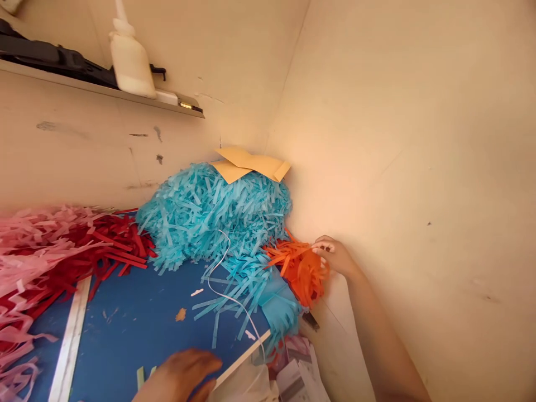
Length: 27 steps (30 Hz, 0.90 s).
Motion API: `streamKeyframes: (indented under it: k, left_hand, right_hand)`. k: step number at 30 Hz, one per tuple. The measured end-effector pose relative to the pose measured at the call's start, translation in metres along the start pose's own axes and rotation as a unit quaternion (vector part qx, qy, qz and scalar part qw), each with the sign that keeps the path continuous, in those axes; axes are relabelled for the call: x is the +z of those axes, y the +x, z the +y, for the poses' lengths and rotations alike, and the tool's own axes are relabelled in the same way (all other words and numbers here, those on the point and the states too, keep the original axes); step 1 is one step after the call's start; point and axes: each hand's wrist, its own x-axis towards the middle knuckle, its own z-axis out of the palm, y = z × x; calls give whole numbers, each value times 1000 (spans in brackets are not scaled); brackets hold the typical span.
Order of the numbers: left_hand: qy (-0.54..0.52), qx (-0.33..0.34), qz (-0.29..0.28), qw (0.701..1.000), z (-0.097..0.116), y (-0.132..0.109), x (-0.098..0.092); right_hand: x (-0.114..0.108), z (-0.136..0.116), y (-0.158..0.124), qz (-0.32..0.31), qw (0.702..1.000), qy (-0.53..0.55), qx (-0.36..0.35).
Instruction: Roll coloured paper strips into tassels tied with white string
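My right hand (334,254) is at the right by the wall, its fingers closed on the edge of a bunch of orange tissue-paper fringe (307,273). The orange strips spread out to the left of the fingers and touch a big heap of light blue tissue-paper fringe (209,212). My left hand (180,375) is low at the bottom, above the table's front edge. Its thumb stands apart from its bent fingers, and I see nothing between them. Just left of it lie small pale green paper strips (141,377).
Pink fringe (37,240) and red fringe (117,240) cover the left of the blue table (138,318). A metal ruler (71,340) and white cord (218,287) lie there. Yellow folded paper (251,164) tops the blue heap. A shelf (96,92) holds a glue bottle (132,64).
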Motion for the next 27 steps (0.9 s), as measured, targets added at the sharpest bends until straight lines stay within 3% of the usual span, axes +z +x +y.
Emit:
streamKeyframes:
  k: [1,5,7,9,13,20,24,27]
  left_hand:
    - [8,4,22,1000,12,12,-5]
    - [98,113,205,967,64,65,-29]
    - [107,142,241,954,79,80,-41]
    - [115,146,250,950,80,81,-51]
    - [121,114,243,956,58,53,-72]
    - [77,145,131,978,38,-14,-125]
    - [141,87,199,966,22,-27,-119]
    - [200,34,306,930,2,-38,-117]
  right_hand:
    - [-1,-20,6,-13,1000,10,-23]
    - [17,-117,23,-125,977,40,-168]
    - [32,-159,25,-166,957,29,-236]
    - [49,-190,25,-183,940,18,-288]
    - [84,-225,24,-207,911,44,-354]
    - [136,-267,32,-285,860,127,-404]
    - [158,-285,36,-304,846,136,-417]
    - [172,-297,14,-226,881,178,-377]
